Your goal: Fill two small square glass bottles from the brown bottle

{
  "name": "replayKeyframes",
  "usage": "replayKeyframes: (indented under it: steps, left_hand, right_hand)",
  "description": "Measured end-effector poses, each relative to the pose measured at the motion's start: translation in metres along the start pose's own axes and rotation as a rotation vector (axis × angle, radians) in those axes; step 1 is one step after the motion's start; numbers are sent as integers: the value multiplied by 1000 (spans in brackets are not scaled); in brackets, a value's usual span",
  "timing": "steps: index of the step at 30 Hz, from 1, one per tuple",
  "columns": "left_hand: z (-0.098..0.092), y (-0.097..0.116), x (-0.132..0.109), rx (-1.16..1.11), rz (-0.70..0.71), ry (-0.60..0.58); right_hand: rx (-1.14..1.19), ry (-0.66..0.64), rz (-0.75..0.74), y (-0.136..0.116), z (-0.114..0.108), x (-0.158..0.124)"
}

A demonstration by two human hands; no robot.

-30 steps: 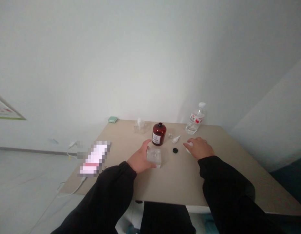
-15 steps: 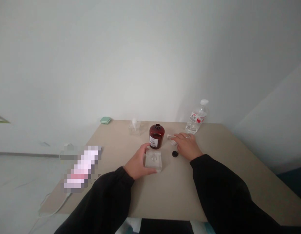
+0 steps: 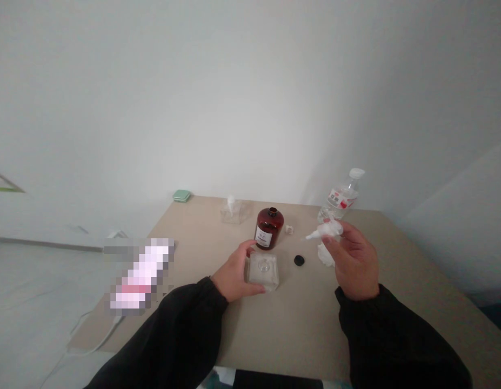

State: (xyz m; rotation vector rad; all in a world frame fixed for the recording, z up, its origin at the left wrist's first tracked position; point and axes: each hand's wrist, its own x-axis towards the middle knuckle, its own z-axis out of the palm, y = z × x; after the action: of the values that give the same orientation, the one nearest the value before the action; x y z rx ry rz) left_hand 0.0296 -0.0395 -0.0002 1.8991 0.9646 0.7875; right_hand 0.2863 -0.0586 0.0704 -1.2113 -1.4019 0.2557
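My left hand [image 3: 236,274] is wrapped round the left side of a square clear glass bottle [image 3: 263,272], which has a round opening on top. In my raised right hand [image 3: 355,259], a translucent white funnel-shaped piece [image 3: 329,230] is pinched between thumb and fingers, its narrow tip pointing left. Just behind the glass bottle stands a brown bottle [image 3: 269,229] with a white label and an uncapped neck. A black cap [image 3: 299,260] lies between my hands. Partly behind my right hand is a crumpled white tissue [image 3: 325,255].
A water bottle [image 3: 341,198] with a white cap stands at the back right. Toward the back are a small clear box with something white on top [image 3: 231,213], a green case [image 3: 181,195] and a small whitish piece [image 3: 289,230]. A blurred-out phone with a cable [image 3: 142,275] lies left.
My right hand has lifted the funnel-shaped piece off the table and moved right with it, uncovering the tissue. My left hand stays on the glass bottle. The view has shifted slightly.
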Motion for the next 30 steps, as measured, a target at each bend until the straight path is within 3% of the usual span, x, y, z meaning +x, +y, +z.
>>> replayKeyframes:
  steps: [3, 7, 18, 26, 30]
  left_hand:
    - [1, -1, 0, -41, 12, 16]
    - [1, -1, 0, -62, 13, 30]
    - [1, -6, 1, -43, 57, 19]
    - [2, -6, -1, 129, 153, 75]
    - [2, -6, -1, 222, 266, 63]
  right_hand:
    - [296, -112, 76, -20, 18, -11]
    - [348, -300, 130, -23, 43, -19]
    - [166, -502, -18, -4, 65, -37]
    - [198, -558, 190, 14, 76, -57]
    - [349, -588, 185, 18, 75, -59]
